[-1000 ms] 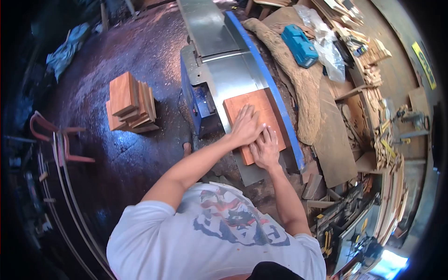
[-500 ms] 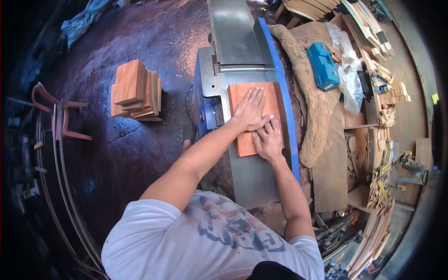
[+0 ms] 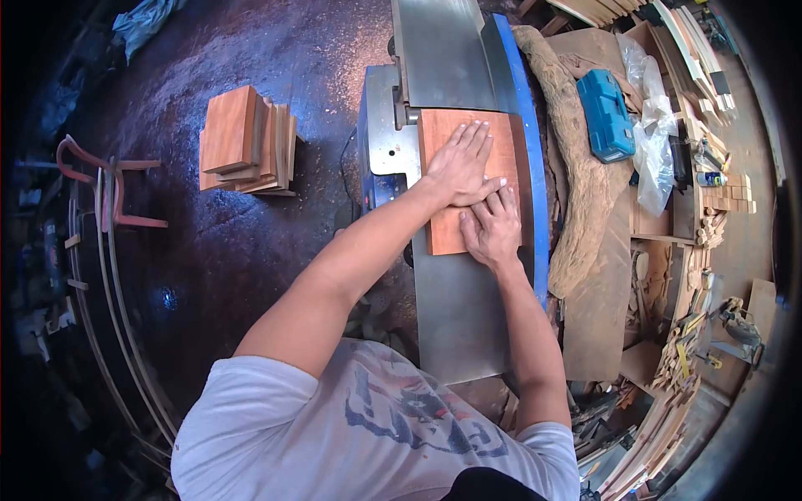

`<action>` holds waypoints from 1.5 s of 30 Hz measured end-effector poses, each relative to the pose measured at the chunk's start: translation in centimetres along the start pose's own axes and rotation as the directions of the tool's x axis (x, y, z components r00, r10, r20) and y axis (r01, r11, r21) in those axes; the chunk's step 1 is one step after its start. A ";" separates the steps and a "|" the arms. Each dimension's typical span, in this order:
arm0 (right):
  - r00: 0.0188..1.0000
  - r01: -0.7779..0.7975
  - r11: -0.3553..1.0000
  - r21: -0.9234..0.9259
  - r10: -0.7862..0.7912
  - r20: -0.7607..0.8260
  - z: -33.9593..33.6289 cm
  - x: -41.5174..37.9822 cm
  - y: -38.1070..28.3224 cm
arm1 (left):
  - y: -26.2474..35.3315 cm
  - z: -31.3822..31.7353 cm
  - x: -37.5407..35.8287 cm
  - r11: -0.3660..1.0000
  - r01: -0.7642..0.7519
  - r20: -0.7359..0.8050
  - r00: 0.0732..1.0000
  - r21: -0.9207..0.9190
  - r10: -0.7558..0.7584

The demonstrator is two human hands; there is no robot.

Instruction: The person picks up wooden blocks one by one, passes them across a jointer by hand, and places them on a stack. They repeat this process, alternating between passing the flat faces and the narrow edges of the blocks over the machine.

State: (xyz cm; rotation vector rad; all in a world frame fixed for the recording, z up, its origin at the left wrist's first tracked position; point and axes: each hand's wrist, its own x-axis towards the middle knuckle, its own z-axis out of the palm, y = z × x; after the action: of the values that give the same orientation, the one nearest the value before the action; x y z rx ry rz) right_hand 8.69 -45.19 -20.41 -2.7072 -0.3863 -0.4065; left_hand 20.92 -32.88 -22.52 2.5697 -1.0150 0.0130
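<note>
A reddish-brown wooden board (image 3: pixel 445 227) lies flat on the metal bed of a jointer (image 3: pixel 458 317), close along its blue-edged fence (image 3: pixel 535 179). My left hand (image 3: pixel 462 169) rests palm down on the middle of the board, fingers stretched forward. Just behind it and to the right, my right hand (image 3: pixel 493 230) presses on the board with its fingers spread, their tips touching the left hand. The far edge of the board reaches the cutter slot, which it mostly hides.
On the floor at left stands a stack of similar boards (image 3: pixel 230 134). A reddish chair frame (image 3: pixel 113 184) is farther left. Right of the fence are a long rough log (image 3: pixel 572 167), a teal tool case (image 3: pixel 605 117), clear plastic (image 3: pixel 656 159) and several wood offcuts (image 3: pixel 731 194).
Both hands and the board have slid forward along the bed, bringing the board's far edge up to the cutter slot. The camera view has shifted slightly.
</note>
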 end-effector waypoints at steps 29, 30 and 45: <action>0.999 0.006 1.000 -0.017 -0.007 -0.054 1.3 2.5 1.2 | -2.2 -0.6 2.5 1.000 -0.004 0.043 0.999 0.028 0.003; 0.998 0.008 1.000 -0.019 -0.009 -0.056 1.4 2.6 1.2 | -2.3 -0.5 2.6 1.000 -0.005 0.041 0.999 0.028 0.004; 0.991 0.033 0.999 -0.019 -0.035 -0.127 2.7 6.9 2.5 | -5.6 -1.1 6.1 0.997 -0.007 0.046 0.999 0.078 0.004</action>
State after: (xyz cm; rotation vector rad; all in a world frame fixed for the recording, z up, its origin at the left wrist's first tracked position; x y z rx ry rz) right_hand 16.50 -44.90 -21.34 -2.6767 -0.3947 -0.5917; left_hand 29.25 -32.75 -22.53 2.6489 -1.0580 -0.0049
